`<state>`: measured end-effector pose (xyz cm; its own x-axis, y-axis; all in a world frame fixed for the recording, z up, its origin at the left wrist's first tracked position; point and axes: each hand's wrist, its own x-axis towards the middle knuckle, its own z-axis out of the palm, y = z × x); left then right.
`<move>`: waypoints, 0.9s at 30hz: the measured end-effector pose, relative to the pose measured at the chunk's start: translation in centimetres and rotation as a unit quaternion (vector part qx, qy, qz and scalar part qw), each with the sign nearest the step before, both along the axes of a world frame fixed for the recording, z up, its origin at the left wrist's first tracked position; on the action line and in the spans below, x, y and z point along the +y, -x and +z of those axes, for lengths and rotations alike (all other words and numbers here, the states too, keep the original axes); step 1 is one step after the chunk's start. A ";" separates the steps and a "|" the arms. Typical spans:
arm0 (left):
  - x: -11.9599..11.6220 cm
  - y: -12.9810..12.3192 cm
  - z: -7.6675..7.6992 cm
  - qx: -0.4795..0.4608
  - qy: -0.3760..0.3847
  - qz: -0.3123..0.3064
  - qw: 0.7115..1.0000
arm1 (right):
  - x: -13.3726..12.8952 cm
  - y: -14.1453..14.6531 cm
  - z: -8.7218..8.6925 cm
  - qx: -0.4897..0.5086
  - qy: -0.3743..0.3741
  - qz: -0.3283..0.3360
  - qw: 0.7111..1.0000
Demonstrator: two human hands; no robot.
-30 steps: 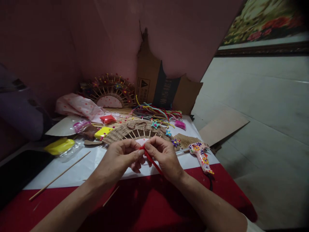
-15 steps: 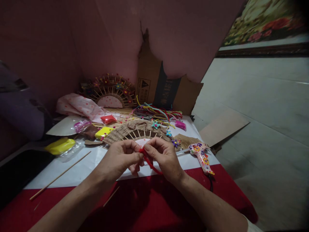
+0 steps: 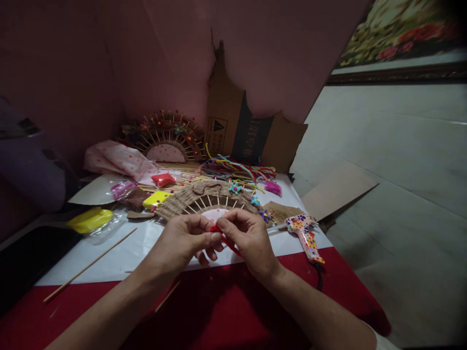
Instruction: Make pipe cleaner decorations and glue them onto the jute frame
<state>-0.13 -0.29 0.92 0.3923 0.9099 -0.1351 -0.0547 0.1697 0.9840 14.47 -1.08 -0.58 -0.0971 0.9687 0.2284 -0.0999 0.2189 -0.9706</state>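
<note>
Between my two hands is a fuzzy red pipe cleaner (image 3: 231, 247), its loose end curving below my right fingers. My left hand (image 3: 188, 238) pinches one part of it between thumb and forefinger. Right beside it, my right hand (image 3: 251, 238) pinches it too, thumb on top. The held part is mostly covered by my fingertips. Just behind my hands lies a semicircular fan-shaped craft (image 3: 182, 198) wrapped in brown twine, with stick spokes and a dotted pink centre. Blue and purple flower shapes, such as a blue one (image 3: 235, 188), sit along its right side.
A flower-patterned glue gun (image 3: 304, 236) lies at the right. Colourful pipe cleaners (image 3: 241, 167) and sticks are piled behind. A similar finished-looking fan (image 3: 166, 138) leans at the back near torn cardboard (image 3: 226, 107). Yellow clay (image 3: 91, 220), a wooden stick (image 3: 91, 264) and a black object (image 3: 36, 262) are left.
My fingers have shifted slightly around the red pipe cleaner, and less of its loose end shows below my right hand. The things on the table stay put.
</note>
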 end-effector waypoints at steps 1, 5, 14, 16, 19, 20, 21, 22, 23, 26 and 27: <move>0.0 0.0 -0.1 -0.004 0.004 -0.002 1.000 | -0.1 0.1 0.0 -0.003 -0.005 -0.006 1.000; 0.1 -0.1 -0.3 -0.020 0.009 -0.009 1.000 | -0.2 0.3 0.0 -0.018 -0.024 -0.025 0.999; -0.1 -0.2 -0.3 -0.032 -0.036 0.007 0.999 | -0.5 0.4 0.4 0.003 -0.024 -0.019 1.000; -0.1 -0.1 -0.2 -0.045 -0.032 0.020 0.998 | -0.5 0.3 0.5 0.002 -0.030 -0.024 0.999; 0.0 0.1 0.0 -0.070 -0.041 0.052 0.995 | -0.5 0.2 0.4 -0.027 -0.043 -0.040 0.998; 0.1 0.2 0.0 -0.077 -0.046 0.063 0.994 | -0.6 0.2 0.3 -0.036 -0.046 -0.036 0.998; 0.1 0.2 0.1 -0.081 -0.050 0.071 0.993 | -0.6 0.2 0.3 -0.045 -0.051 -0.027 0.997; 0.2 0.3 0.1 -0.084 -0.054 0.076 0.992 | -0.7 0.3 0.2 -0.055 -0.057 -0.017 0.997; 0.2 0.4 0.1 -0.084 -0.056 0.079 0.992 | -0.7 0.3 0.2 -0.067 -0.067 -0.008 0.995; 0.4 0.5 0.0 -0.075 -0.065 0.072 0.992 | -0.8 0.2 0.2 -0.142 -0.119 -0.025 0.982; 0.4 0.5 0.0 -0.072 -0.066 0.068 0.993 | -0.8 0.1 0.4 -0.171 -0.142 -0.047 0.974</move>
